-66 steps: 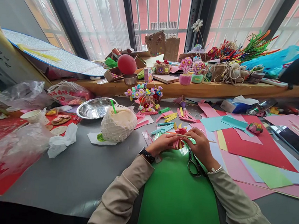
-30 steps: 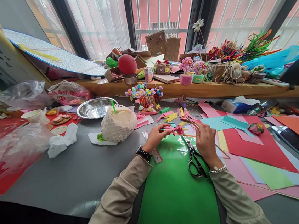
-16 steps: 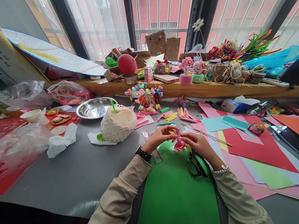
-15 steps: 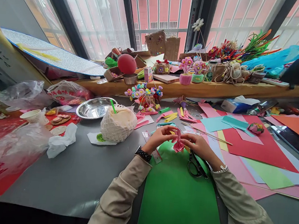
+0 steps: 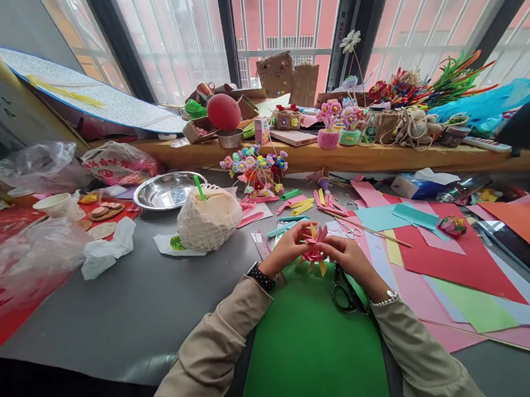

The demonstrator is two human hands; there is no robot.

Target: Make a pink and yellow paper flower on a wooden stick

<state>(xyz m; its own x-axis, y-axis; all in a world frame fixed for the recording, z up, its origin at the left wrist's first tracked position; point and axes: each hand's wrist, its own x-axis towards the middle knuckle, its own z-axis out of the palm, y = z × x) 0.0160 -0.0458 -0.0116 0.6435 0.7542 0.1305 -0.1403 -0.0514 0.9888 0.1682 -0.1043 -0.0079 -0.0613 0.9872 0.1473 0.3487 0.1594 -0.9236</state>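
Observation:
Between my two hands is a pink and yellow paper flower (image 5: 316, 249), held just above the far edge of a green sheet (image 5: 318, 362). My left hand (image 5: 290, 248) pinches its left side with closed fingers. From the right, my right hand (image 5: 351, 259) grips the pink petals between thumb and fingers. Black-handled scissors (image 5: 346, 295) lie on the green sheet, just below my right hand. A ruler (image 5: 261, 243) lies partly under my left hand. Beyond my hands, a smaller pair of scissors (image 5: 349, 231) rests on the table.
A coconut in white netting (image 5: 209, 221) with a green straw stands left, near a steel plate (image 5: 164, 191). Coloured paper sheets (image 5: 458, 257) overlap on the right. Folded paper strips (image 5: 299, 205) lie ahead. Craft flowers (image 5: 329, 126) stand on the wooden ledge (image 5: 297, 159).
The paper flower has been turned in my hands, so a yellow piece now shows at its bottom. My left hand has shifted slightly right.

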